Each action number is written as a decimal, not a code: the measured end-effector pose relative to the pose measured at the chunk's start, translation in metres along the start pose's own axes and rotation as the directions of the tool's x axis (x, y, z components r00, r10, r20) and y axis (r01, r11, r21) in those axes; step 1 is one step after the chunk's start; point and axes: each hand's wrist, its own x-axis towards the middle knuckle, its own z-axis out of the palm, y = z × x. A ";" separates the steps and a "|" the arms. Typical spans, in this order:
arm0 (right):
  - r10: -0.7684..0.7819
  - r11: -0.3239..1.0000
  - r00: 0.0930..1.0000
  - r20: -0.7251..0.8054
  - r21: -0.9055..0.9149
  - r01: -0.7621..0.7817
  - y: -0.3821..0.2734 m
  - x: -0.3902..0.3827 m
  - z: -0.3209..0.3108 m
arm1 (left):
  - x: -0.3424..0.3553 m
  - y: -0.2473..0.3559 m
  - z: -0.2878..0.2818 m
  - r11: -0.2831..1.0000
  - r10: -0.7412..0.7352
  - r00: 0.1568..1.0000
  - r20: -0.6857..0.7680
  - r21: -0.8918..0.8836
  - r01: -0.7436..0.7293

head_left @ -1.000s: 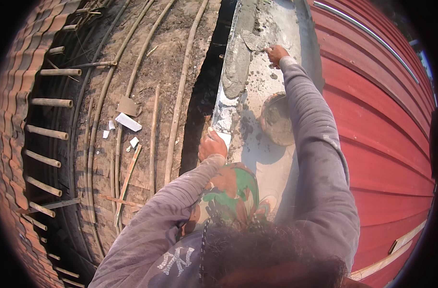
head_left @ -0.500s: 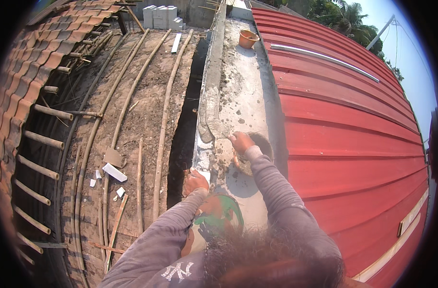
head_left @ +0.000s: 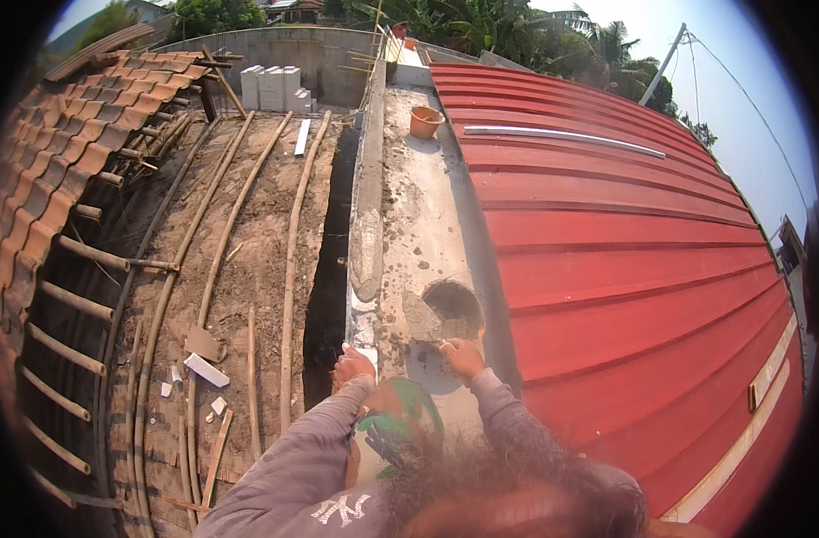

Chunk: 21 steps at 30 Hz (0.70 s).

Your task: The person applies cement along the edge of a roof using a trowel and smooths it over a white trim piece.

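Note:
My right hand (head_left: 464,358) is closed around the handle of a trowel (head_left: 420,317). The trowel's blade, grey with mortar, is at the left rim of a round bucket (head_left: 464,292) on the concrete ledge; wet grey mortar shows inside. My left hand (head_left: 353,367) is curled over the edge of a white block (head_left: 367,356) in the low wall, its fingertips partly hidden. Ahead of it, a strip of grey mortar (head_left: 367,251) lies along the wall top. My legs in green and brown patterned cloth (head_left: 405,412) show between my forearms.
A dark gap (head_left: 327,296) runs left of the wall, beside a lower roof with bamboo poles (head_left: 293,251) and white block scraps (head_left: 207,369). Red metal roofing (head_left: 606,287) slopes at right. An orange bucket (head_left: 425,122) stands farther along the ledge. White blocks (head_left: 273,90) are stacked beyond.
My right hand has drawn the trowel back from the wall's mortar strip to the bucket. My left hand stays at the wall edge. The view has tilted up.

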 end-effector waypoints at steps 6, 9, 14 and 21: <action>0.167 0.976 0.985 -0.032 -0.139 -0.170 0.010 -0.004 -0.102 | -0.015 0.035 -0.020 1.000 0.018 0.995 0.096 0.020 -0.020; -0.098 0.648 0.995 0.017 -0.758 0.076 0.053 0.061 -0.122 | -0.010 0.023 -0.002 0.997 -0.004 0.991 0.137 0.072 -0.006; 0.035 0.373 0.999 -0.006 -0.928 -0.018 -0.007 0.112 -0.076 | 0.002 0.011 0.002 0.996 -0.008 0.991 0.130 0.093 -0.004; -0.069 0.220 0.981 0.181 -0.956 0.192 0.028 0.099 -0.048 | 0.000 0.018 -0.001 0.991 -0.062 0.986 0.152 0.131 0.042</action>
